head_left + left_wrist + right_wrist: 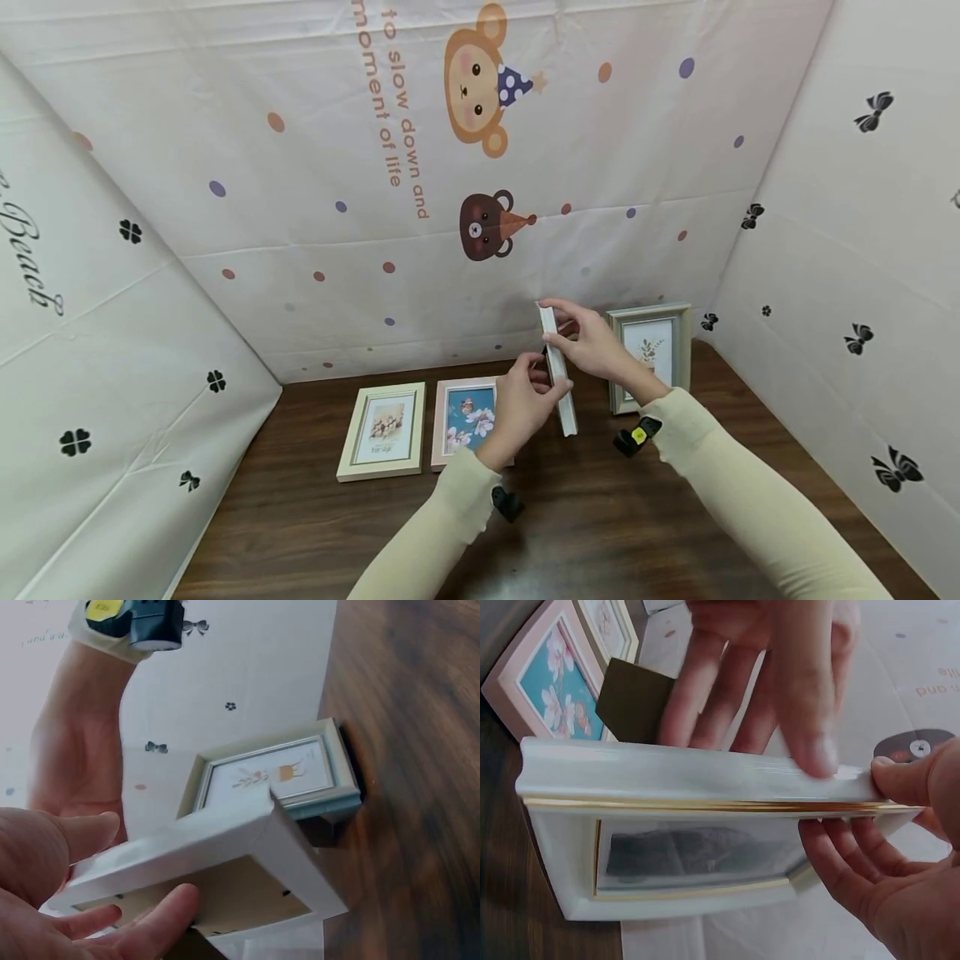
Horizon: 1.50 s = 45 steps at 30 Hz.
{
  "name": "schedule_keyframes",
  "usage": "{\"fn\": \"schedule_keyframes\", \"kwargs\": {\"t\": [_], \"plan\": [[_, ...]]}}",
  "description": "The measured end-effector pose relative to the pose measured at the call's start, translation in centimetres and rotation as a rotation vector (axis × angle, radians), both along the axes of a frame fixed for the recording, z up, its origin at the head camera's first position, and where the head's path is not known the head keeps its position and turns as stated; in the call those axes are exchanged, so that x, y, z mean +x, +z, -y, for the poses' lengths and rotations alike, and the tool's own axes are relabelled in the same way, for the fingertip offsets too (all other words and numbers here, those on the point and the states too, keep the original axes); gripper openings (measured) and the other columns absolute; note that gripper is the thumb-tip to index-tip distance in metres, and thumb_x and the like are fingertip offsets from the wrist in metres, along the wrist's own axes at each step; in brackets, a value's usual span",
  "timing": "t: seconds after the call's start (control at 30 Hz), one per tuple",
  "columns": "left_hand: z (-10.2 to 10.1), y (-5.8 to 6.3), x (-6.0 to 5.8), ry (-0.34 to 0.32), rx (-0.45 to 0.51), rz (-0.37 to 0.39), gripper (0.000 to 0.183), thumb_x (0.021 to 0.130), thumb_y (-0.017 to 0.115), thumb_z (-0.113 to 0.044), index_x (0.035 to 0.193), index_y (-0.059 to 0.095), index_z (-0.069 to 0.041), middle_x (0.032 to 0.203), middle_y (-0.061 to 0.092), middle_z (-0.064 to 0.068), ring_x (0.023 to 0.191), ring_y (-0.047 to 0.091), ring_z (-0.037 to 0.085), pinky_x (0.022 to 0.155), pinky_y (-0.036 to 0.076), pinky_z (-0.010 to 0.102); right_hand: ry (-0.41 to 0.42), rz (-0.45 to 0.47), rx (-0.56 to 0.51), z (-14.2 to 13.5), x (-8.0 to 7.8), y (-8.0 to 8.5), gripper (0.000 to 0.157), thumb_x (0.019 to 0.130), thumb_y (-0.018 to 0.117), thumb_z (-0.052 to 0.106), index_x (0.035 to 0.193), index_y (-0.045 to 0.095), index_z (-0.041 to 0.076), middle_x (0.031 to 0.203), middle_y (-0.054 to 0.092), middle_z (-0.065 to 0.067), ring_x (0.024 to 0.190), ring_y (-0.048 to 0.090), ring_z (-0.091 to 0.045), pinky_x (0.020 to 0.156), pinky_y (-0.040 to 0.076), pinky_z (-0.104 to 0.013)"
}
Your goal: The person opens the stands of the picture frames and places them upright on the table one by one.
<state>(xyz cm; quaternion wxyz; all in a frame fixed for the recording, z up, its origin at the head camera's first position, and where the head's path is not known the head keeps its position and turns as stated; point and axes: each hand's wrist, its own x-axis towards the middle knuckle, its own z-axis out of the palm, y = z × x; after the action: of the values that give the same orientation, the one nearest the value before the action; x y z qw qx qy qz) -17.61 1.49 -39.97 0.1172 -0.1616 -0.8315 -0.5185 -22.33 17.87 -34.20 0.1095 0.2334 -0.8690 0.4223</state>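
A white picture frame (568, 415) with gold inner trim is held up on edge, tilted, between both hands. My right hand (596, 343) grips its upper end, thumb on one side and fingers on the other, as the right wrist view also shows. My left hand (525, 404) holds it lower down, thumb on its edge and fingers behind. The brown back (217, 889) faces the left wrist camera. A dark stand leg (634, 701) juts from the back near the left fingers. The frame's glass (697, 851) shows a dark reflection.
A cream picture frame (347, 454) and a pink one (440, 446) lie side by side to the left on the dark wood table (300, 550). A grey-green frame (682, 358) stands at the right. Printed cloth walls (420, 300) border the table.
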Motion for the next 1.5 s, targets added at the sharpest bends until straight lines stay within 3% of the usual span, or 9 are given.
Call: {"fn": "schedule_keyframes", "kwargs": {"t": [0.23, 0.4, 0.63, 1.1, 1.3, 1.5], "plan": [[-0.3, -0.2, 0.0, 0.035, -0.036, 0.078, 0.055, 0.087, 0.085, -0.029, 0.128, 0.061, -0.004, 0.097, 0.076, 0.01, 0.081, 0.075, 0.015, 0.069, 0.061, 0.03, -0.065, -0.04, 0.026, 1.1, 0.4, -0.3, 0.056, 0.099, 0.071, 0.013, 0.15, 0.051, 0.015, 0.117, 0.068, -0.021, 0.095, 0.069, -0.033, 0.076, 0.059, -0.048], [-0.3, -0.7, -0.2, 0.05, -0.05, 0.093, 0.044, 0.087, 0.085, -0.026, 0.121, 0.064, -0.006, 0.094, 0.076, 0.007, 0.082, 0.074, 0.015, 0.071, 0.061, 0.031, -0.089, -0.079, 0.03, 1.6, 0.7, -0.6, 0.056, 0.098, 0.072, 0.012, 0.15, 0.051, 0.013, 0.117, 0.068, -0.022, 0.093, 0.069, -0.033, 0.074, 0.058, -0.047], [-0.3, -1.1, -0.6, 0.06, -0.05, 0.084, 0.036, 0.088, 0.083, -0.021, 0.114, 0.067, -0.005, 0.089, 0.077, 0.008, 0.077, 0.074, 0.013, 0.065, 0.06, 0.028, -0.104, -0.118, 0.035, 2.4, 0.9, -0.7, 0.055, 0.097, 0.073, 0.01, 0.148, 0.052, 0.01, 0.112, 0.068, -0.021, 0.09, 0.07, -0.033, 0.071, 0.059, -0.046], [-0.1, -1.4, -0.9, 0.072, -0.055, 0.092, 0.032, 0.088, 0.083, -0.021, 0.112, 0.067, -0.006, 0.085, 0.076, 0.007, 0.069, 0.072, 0.013, 0.059, 0.059, 0.028, -0.098, -0.137, 0.033, 2.7, 0.7, -1.2, 0.055, 0.098, 0.072, 0.01, 0.149, 0.052, 0.011, 0.11, 0.065, -0.019, 0.089, 0.069, -0.032, 0.071, 0.059, -0.044], [-0.1, -1.4, -1.0, 0.08, -0.06, 0.094, 0.031, 0.088, 0.083, -0.02, 0.111, 0.067, -0.007, 0.089, 0.076, 0.008, 0.074, 0.073, 0.015, 0.062, 0.06, 0.03, -0.097, -0.135, 0.036, 2.7, 0.6, -1.3, 0.056, 0.098, 0.072, 0.011, 0.15, 0.051, 0.011, 0.11, 0.065, -0.019, 0.089, 0.069, -0.033, 0.07, 0.059, -0.044], [0.3, -1.8, -1.0, 0.033, -0.051, 0.095, 0.028, 0.09, 0.081, -0.018, 0.11, 0.065, -0.006, 0.088, 0.076, 0.01, 0.074, 0.073, 0.014, 0.062, 0.059, 0.028, -0.044, -0.152, 0.073, 2.4, 0.8, -1.4, 0.055, 0.1, 0.07, 0.016, 0.151, 0.05, 0.011, 0.11, 0.066, -0.017, 0.089, 0.069, -0.031, 0.072, 0.058, -0.046]]}}
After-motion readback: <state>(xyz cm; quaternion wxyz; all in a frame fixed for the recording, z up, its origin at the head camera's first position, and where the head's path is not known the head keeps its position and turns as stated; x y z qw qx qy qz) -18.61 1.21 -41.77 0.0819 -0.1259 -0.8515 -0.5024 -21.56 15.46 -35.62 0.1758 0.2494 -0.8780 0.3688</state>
